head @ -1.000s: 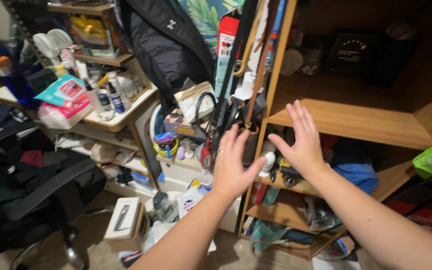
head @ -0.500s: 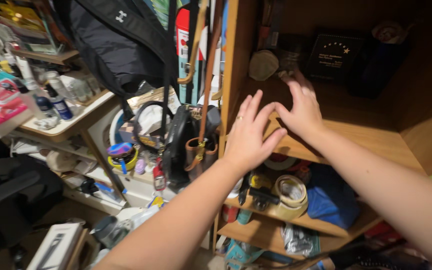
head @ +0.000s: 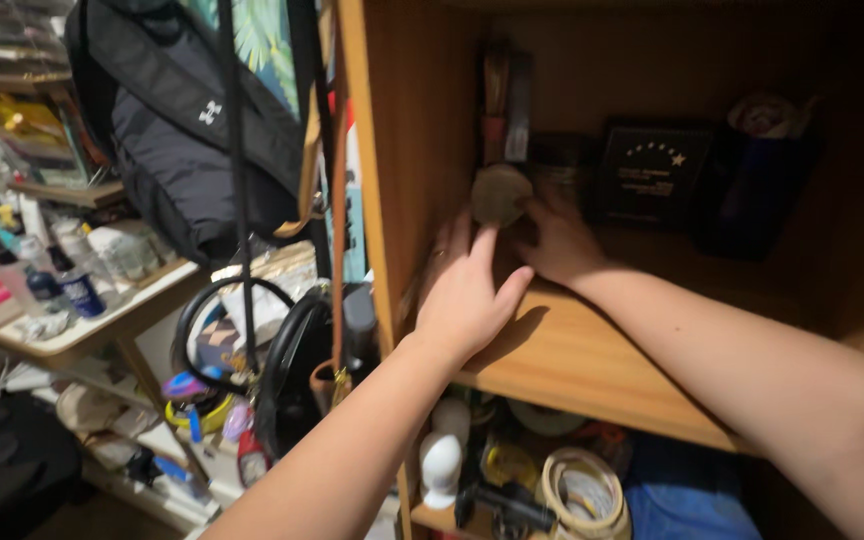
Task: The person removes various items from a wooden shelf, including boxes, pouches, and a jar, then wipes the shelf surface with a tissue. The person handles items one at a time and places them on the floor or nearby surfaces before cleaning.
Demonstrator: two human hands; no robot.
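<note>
- Round tan disc-shaped object (head: 500, 193) is standing at the back left of the upper wooden shelf (head: 592, 350), close beside the cabinet's left side wall (head: 402, 150); we cannot tell what kind of thing it is.
- We are reaching both hands toward it. Our right hand (head: 557, 240) is lying on the shelf just right of the disc, fingers curled loosely near its lower edge; whether they are touching it we cannot tell, and nothing is visibly pinched.
- Our left hand (head: 464, 295) is hovering at the shelf's front edge, below and left of the disc, fingers spread and extended, palm down, holding nothing.
- Behind the disc, dark upright items (head: 505, 100) are leaning in the corner; they are too dim to identify.
- Further right on the same shelf, a dark plaque with small stars (head: 652, 172) is standing against the back wall, with a dark blue container (head: 757, 185) beside it.
- On the shelf below, rolls of tape (head: 584, 492) are lying next to a small white object (head: 441, 468) and a blue cloth item (head: 692, 500).
- Outside the cabinet to the left, a black backpack (head: 192, 150) is hanging, with straps (head: 235, 180) dangling in front of a cluttered side table carrying bottles (head: 62, 280).
</note>
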